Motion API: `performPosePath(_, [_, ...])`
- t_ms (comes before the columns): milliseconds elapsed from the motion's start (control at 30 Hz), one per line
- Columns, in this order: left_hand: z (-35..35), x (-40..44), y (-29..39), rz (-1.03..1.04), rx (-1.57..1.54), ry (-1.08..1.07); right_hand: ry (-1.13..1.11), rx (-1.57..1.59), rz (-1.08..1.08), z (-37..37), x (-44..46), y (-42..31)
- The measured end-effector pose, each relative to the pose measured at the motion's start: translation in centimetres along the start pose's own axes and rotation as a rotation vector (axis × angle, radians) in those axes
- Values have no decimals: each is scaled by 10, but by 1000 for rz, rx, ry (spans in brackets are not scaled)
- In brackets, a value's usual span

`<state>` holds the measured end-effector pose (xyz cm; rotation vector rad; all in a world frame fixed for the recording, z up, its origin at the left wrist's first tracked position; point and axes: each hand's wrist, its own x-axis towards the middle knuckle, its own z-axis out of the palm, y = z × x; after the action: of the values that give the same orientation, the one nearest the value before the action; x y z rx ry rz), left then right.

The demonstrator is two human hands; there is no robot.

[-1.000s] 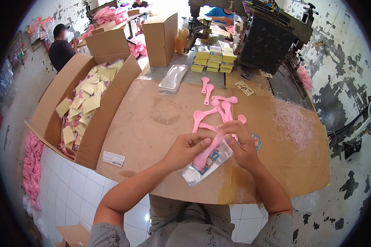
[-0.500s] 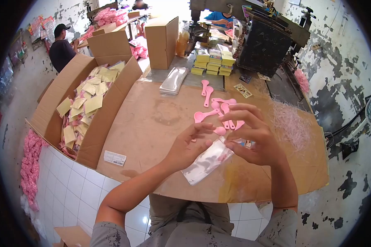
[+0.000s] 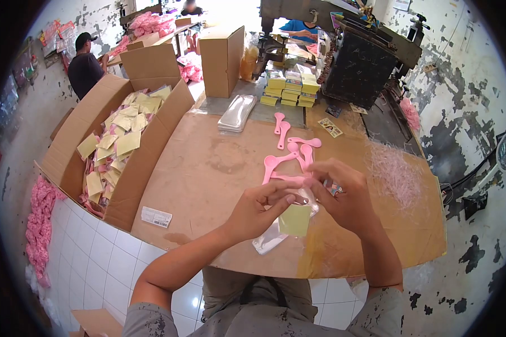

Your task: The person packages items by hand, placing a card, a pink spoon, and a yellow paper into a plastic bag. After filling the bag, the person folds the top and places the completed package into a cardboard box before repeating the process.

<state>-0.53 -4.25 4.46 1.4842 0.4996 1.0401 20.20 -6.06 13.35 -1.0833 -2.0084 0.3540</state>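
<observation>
My left hand [image 3: 260,209] is closed, thumb and fingers pinched at the top of a small clear plastic bag [image 3: 314,206]. Opposite it, my right hand [image 3: 343,194] also pinches near the bag's mouth. A pale yellow card [image 3: 294,220] hangs below my fingertips; whether it lies inside the bag is hard to tell. Beneath it, flat clear plastic sleeves [image 3: 269,242] rest on the cardboard-covered table. Just beyond my fingers lie several pink measuring spoons [image 3: 271,163], some partly hidden by my right hand. A small printed piece [image 3: 335,189] shows behind my right hand.
A large open carton [image 3: 168,126] of packed yellow cards stands at left. Stacked clear sleeves [image 3: 238,114], card bundles [image 3: 291,87] and a dark machine [image 3: 357,70] occupy the back. Shredded pale strands [image 3: 396,174] lie at right. One person [image 3: 85,67] works at far left.
My hands have drawn closer together and slightly lower, with fingers now pinching. The yellow card has come into view below them. Some pink spoons behind my right hand are now covered.
</observation>
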Motion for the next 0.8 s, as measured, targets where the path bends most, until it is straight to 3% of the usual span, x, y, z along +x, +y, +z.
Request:
performPosePath(100, [1, 1, 4, -38, -83, 1, 188, -277, -321, 11, 1, 13])
performPosePath(200, [-1, -4, -3, 20, 162, 36, 86, -499, -453, 18, 1, 4])
performPosePath(400, [1, -6, 0, 133, 630, 26, 23, -794, -563, 26, 0, 10])
performPosePath(500, [4, -7, -10, 214, 705, -2, 13, -764, -465, 26, 5, 12])
performPosePath(600, [-3, 0, 7, 129, 604, -76, 104, -619, -329, 9, 7, 19])
performPosePath(700, [-4, 0, 5, -68, 111, -26, -38, 388, 381, -30, -8, 40])
performPosePath(767, [-10, 1, 1, -141, -34, 11, -265, 803, 266, -77, -36, 60])
performPosePath(800, [-14, 2, -1, -176, -107, 29, -251, 933, 210, -99, -51, 75])
